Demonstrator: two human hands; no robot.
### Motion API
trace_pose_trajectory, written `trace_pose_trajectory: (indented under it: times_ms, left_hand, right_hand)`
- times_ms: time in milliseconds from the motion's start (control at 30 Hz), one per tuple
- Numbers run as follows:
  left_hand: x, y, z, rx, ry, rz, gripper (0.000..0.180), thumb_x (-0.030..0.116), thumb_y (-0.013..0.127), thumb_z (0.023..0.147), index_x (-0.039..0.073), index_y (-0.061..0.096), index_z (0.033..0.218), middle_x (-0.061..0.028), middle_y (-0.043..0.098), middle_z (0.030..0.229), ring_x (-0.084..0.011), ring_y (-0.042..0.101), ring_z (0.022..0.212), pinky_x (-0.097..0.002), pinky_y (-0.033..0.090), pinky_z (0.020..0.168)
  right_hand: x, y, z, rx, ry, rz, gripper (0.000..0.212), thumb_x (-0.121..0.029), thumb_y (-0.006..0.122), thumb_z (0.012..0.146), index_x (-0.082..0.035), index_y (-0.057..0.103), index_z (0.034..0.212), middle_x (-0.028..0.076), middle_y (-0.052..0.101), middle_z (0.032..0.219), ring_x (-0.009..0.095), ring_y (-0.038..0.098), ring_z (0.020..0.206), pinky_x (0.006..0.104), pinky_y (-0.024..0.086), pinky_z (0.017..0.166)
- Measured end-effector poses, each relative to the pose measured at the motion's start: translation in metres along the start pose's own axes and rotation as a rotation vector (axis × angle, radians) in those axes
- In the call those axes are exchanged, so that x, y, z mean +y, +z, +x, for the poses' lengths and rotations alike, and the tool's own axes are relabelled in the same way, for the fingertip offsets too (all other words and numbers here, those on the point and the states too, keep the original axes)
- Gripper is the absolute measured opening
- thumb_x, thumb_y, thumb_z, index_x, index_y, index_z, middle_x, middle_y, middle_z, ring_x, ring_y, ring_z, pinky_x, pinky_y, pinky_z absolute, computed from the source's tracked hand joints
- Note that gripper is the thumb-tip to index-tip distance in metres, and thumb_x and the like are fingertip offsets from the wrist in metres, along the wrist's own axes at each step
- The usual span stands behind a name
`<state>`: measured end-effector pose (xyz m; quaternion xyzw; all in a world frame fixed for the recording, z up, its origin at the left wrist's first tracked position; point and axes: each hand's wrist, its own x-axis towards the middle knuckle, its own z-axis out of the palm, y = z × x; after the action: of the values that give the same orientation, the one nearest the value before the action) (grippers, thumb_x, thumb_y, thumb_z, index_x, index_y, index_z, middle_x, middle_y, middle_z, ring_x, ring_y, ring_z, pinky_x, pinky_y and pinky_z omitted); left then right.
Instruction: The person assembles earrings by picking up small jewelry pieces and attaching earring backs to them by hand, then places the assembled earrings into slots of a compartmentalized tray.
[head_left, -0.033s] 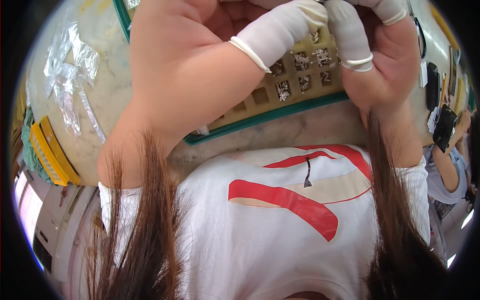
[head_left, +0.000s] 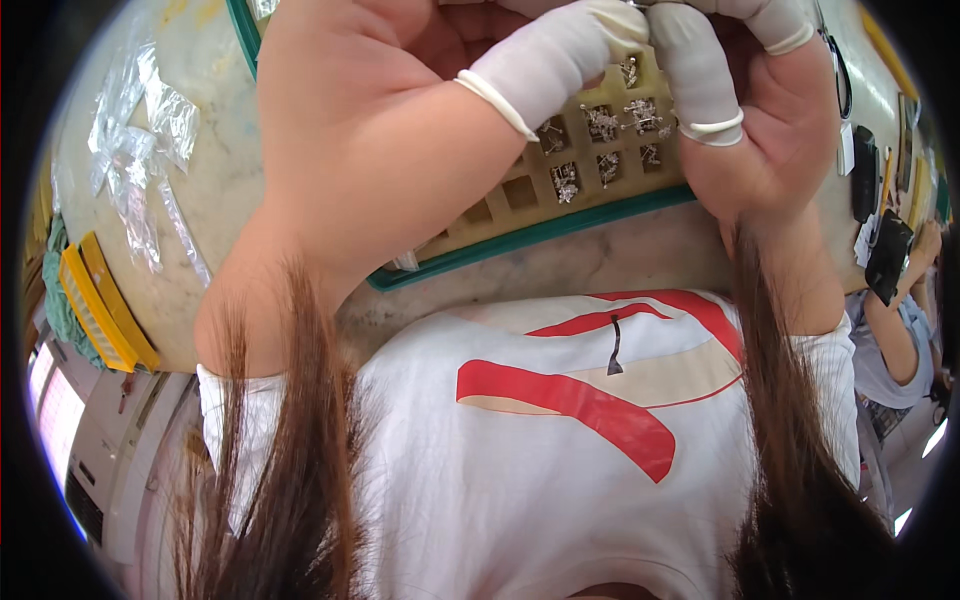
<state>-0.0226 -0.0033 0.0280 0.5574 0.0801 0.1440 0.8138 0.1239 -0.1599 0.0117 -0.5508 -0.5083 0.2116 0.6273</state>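
My left hand (head_left: 430, 80) and my right hand (head_left: 755, 120) meet at the upper edge of the view, above a compartment tray. White finger cots cover the thumb of each hand and at least one other finger. Both hands are closed, thumb tips almost touching. A tiny silvery thing (head_left: 638, 4) shows between them, cut off by the view's edge; its kind cannot be made out. Below them, the beige compartment tray (head_left: 462, 237) holds small silvery pieces (head_left: 601, 122), possibly jewellery parts, in several of its square cells. It sits within a green-rimmed tray (head_left: 530, 234).
Crumpled clear plastic bags (head_left: 130, 150) lie on the marbled table (head_left: 225, 110) at the left. Nearer its edge stands a yellow slotted holder (head_left: 105, 305) beside a green cloth (head_left: 68, 290). At the right are dark items (head_left: 865, 172) and another person's arm (head_left: 892, 325).
Both thumbs have shifted very slightly to the left. The tray and the things around it have not moved.
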Motion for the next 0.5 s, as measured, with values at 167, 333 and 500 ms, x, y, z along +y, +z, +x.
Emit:
trace_pose_trajectory:
  times_ms: [167,333,500]
  left_hand:
    - [-0.007,0.000,0.002,-0.012,0.095,0.038,0.020,-0.008,0.067,0.091,-0.002,0.063,0.110,-0.0176,0.070,0.114,-0.0199,0.068,0.107,-0.0341,0.055,0.095]
    - [-0.014,0.001,0.006,-0.059,0.198,0.115,0.020,-0.009,0.066,0.091,-0.002,0.062,0.110,-0.0183,0.069,0.116,-0.0207,0.067,0.110,-0.0343,0.054,0.096]
    - [-0.027,0.001,-0.007,0.086,0.519,0.261,0.029,-0.011,0.065,0.091,-0.003,0.064,0.118,-0.0110,0.072,0.109,-0.0165,0.069,0.103,-0.0286,0.056,0.091]
  right_hand:
    - [-0.007,-0.004,-0.002,-0.036,0.041,-0.214,0.016,-0.005,0.061,0.099,0.002,0.057,0.113,0.009,0.063,0.103,0.014,0.061,0.095,0.0279,0.050,0.087]
    - [-0.003,-0.010,-0.006,-0.039,0.039,-0.098,0.014,-0.006,0.062,0.099,0.001,0.058,0.111,0.008,0.063,0.100,0.014,0.062,0.093,0.0276,0.050,0.084]
    - [-0.011,-0.005,-0.007,-0.043,0.110,-0.009,0.015,-0.006,0.063,0.098,0.000,0.060,0.111,0.009,0.064,0.103,0.015,0.063,0.096,0.0284,0.050,0.087]
